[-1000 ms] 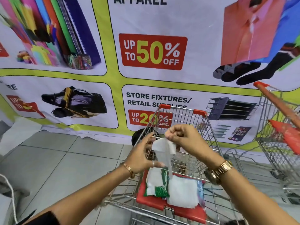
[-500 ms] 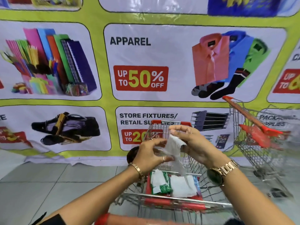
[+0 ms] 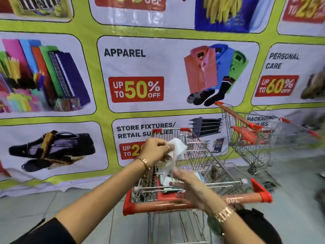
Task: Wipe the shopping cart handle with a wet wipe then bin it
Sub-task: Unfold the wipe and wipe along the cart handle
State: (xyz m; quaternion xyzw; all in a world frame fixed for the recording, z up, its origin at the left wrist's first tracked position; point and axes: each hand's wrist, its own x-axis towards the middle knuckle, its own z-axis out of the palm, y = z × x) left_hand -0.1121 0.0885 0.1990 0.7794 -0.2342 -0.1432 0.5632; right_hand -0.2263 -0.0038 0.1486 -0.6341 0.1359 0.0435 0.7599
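Head view: I judge the risk is the wet wipe [image 3: 177,148] tearing or slipping if pulled unevenly. My left hand [image 3: 154,150] is raised over the basket, pinched closed on it; my right hand [image 3: 190,187] is blurred – fingers spread, holding nothing – just above the cart handle [image 3: 246,198].

Cart [image 3: 198,155]: bright metal wire, shiny. Handle [image 3: 175,205]: smooth orange-red bar with glossy red plastic end caps. Wipe [image 3: 177,147]: thin white cloth-like sheet, matt, crumpled. Banner [image 3: 158,67]: glossy printed sheet, faintly wrinkled. Floor [image 3: 35,208]: smooth grey tiles, dull sheen. Bracelet [image 3: 144,162] and watch [image 3: 223,215]: polished gold-coloured metal.
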